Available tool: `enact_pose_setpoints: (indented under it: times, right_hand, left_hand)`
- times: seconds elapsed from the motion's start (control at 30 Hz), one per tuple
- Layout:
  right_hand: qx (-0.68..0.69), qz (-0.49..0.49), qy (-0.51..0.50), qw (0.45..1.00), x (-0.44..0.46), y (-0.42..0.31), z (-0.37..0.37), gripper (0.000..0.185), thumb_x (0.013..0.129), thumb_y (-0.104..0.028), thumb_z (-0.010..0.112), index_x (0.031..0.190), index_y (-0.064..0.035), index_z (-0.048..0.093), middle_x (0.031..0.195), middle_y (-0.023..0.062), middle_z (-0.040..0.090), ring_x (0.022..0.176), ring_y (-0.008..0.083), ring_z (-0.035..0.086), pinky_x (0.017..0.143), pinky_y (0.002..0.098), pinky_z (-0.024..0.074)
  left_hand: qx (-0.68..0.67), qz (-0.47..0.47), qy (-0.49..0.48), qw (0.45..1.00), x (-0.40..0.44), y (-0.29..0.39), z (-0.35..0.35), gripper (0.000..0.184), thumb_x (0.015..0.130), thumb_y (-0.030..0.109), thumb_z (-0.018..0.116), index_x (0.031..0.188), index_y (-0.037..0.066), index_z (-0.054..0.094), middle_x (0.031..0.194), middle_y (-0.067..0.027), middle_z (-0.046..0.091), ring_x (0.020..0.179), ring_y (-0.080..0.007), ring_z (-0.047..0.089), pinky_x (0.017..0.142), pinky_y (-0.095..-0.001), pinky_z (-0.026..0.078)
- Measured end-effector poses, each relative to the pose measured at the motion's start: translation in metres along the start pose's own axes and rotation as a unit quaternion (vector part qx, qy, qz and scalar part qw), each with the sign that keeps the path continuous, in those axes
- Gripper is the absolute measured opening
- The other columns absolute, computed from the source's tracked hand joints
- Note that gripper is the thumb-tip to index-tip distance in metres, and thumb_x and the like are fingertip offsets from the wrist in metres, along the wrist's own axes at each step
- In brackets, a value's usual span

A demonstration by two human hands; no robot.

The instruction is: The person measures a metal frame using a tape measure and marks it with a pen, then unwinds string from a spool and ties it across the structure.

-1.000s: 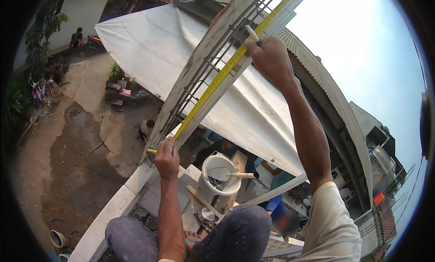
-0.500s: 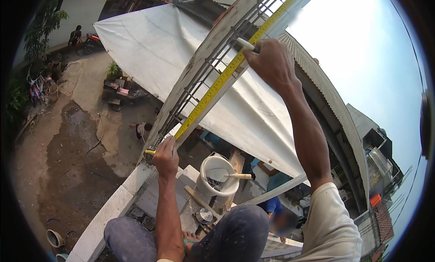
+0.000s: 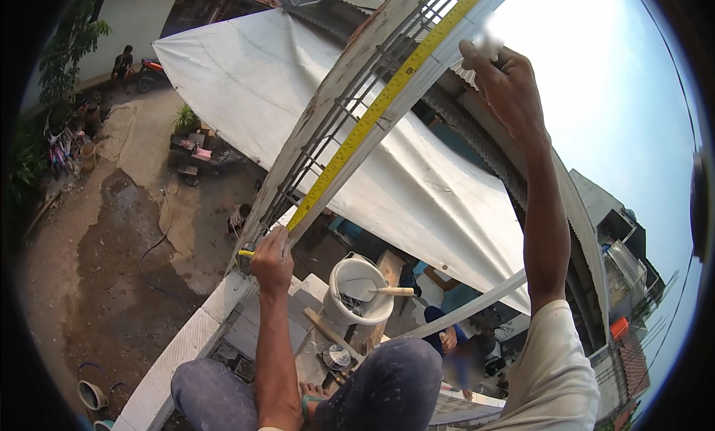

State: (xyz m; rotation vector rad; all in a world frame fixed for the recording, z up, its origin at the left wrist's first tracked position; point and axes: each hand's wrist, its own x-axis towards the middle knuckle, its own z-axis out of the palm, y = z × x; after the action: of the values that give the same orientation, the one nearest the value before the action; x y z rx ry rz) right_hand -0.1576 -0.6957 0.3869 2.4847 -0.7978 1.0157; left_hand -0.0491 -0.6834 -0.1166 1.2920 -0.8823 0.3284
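A yellow measuring tape (image 3: 356, 137) runs stretched along a board beam (image 3: 428, 77) beside a steel rebar cage (image 3: 324, 144). At the tape's lower end, my left hand (image 3: 272, 261) is closed on it, and a short yellow piece shows left of the fingers. My right hand (image 3: 510, 84) is raised off the beam, to the right of the tape. Its fingers are bent around a white marker-like object (image 3: 488, 45), blurred against the bright sky.
A white bucket (image 3: 360, 288) with a trowel stands on planks below, beside a hammer (image 3: 333, 332). White sheeting (image 3: 417, 185) hangs beyond the beam. Block wall tops (image 3: 175, 360) edge the drop to the ground at left. A person (image 3: 449, 341) is below right.
My right hand has moved off the tape, up and to the right, with the white object. My left hand has stayed at the tape's lower end. The person below has shifted.
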Motion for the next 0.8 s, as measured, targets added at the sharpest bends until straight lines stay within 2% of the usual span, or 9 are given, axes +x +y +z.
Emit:
enact_pose_setpoints:
  times: [0.07,0.1,0.23,0.3,0.33,0.4,0.47,0.57,0.8]
  right_hand:
    - [0.099,0.039,-0.005,0.994,0.011,-0.003,-0.025,0.053,0.108,-0.044,0.058,0.100,0.0047,0.076,0.059,0.0040,0.059,0.049,0.0117,0.050,0.049,0.0303,0.0389]
    - [0.122,0.035,0.013,0.992,0.014,-0.007,-0.035,0.051,0.110,-0.046,0.053,0.094,-0.0030,0.076,0.064,0.0029,0.060,0.056,0.0106,0.052,0.055,0.0305,0.0405]
    - [0.097,-0.072,0.147,0.982,0.058,0.024,-0.082,0.065,0.111,-0.057,0.042,0.103,-0.0030,0.078,0.080,0.0090,0.071,0.070,0.0169,0.064,0.073,0.0340,0.0511]
    - [0.059,-0.020,0.187,0.980,0.087,0.029,-0.114,0.057,0.110,-0.050,0.048,0.096,-0.0032,0.077,0.072,0.0059,0.065,0.066,0.0160,0.061,0.067,0.0343,0.0477]
    - [0.066,0.008,0.237,0.969,0.103,0.026,-0.113,0.059,0.110,-0.052,0.050,0.088,-0.0036,0.076,0.056,0.0004,0.055,0.052,0.0127,0.054,0.051,0.0320,0.0420]
    - [0.123,-0.006,0.250,0.960,0.114,0.018,-0.124,0.055,0.110,-0.049,0.052,0.089,-0.0038,0.076,0.057,0.0002,0.054,0.054,0.0121,0.054,0.052,0.0305,0.0428]
    - [0.166,-0.017,0.196,0.966,0.127,0.020,-0.134,0.034,0.107,-0.034,0.061,0.108,-0.0031,0.076,0.076,0.0037,0.068,0.067,0.0134,0.064,0.059,0.0310,0.0501]
    - [0.125,-0.055,0.172,0.976,0.134,0.008,-0.139,0.036,0.103,-0.022,0.065,0.133,-0.0016,0.070,0.107,0.0113,0.077,0.095,0.0177,0.072,0.078,0.0304,0.0592]
    - [0.107,-0.055,0.188,0.975,0.150,0.005,-0.126,0.035,0.102,-0.022,0.062,0.126,0.0012,0.071,0.104,0.0137,0.077,0.092,0.0220,0.073,0.076,0.0345,0.0598]
  left_hand:
    - [-0.004,0.004,0.001,1.000,0.000,0.000,0.000,0.030,0.085,-0.006,0.073,0.114,0.002,0.077,0.115,-0.0128,0.078,0.102,-0.0361,0.075,0.088,-0.0443,0.061]
    - [0.001,0.004,0.001,1.000,-0.001,-0.002,0.001,0.030,0.086,-0.005,0.072,0.114,0.002,0.077,0.115,-0.0128,0.078,0.102,-0.0360,0.075,0.088,-0.0443,0.061]
    - [0.010,0.009,-0.007,1.000,-0.003,-0.007,0.003,0.030,0.083,-0.006,0.074,0.112,0.002,0.077,0.115,-0.0138,0.079,0.101,-0.0357,0.075,0.089,-0.0446,0.061]
    - [0.007,0.014,0.001,1.000,-0.004,-0.008,0.005,0.032,0.082,-0.006,0.075,0.113,0.000,0.077,0.114,-0.0154,0.079,0.101,-0.0363,0.075,0.089,-0.0453,0.060]
    - [-0.001,0.028,0.004,1.000,-0.002,-0.006,0.005,0.032,0.082,-0.006,0.075,0.113,0.000,0.077,0.114,-0.0154,0.079,0.101,-0.0363,0.075,0.089,-0.0453,0.060]
    - [0.006,0.013,-0.008,1.000,-0.002,-0.004,0.002,0.032,0.082,-0.007,0.074,0.113,-0.001,0.077,0.114,-0.0154,0.079,0.100,-0.0369,0.075,0.089,-0.0459,0.060]
    - [0.002,0.019,-0.009,1.000,-0.004,-0.005,0.000,0.032,0.082,-0.007,0.073,0.113,-0.001,0.077,0.114,-0.0156,0.078,0.101,-0.0371,0.075,0.089,-0.0461,0.060]
    - [-0.001,0.020,-0.008,1.000,-0.002,-0.004,0.003,0.031,0.083,-0.008,0.072,0.113,-0.001,0.077,0.115,-0.0160,0.078,0.102,-0.0375,0.074,0.090,-0.0465,0.060]
    - [-0.011,0.014,-0.015,1.000,0.001,0.000,-0.003,0.028,0.085,-0.006,0.071,0.112,-0.002,0.077,0.115,-0.0164,0.078,0.103,-0.0383,0.074,0.091,-0.0468,0.059]
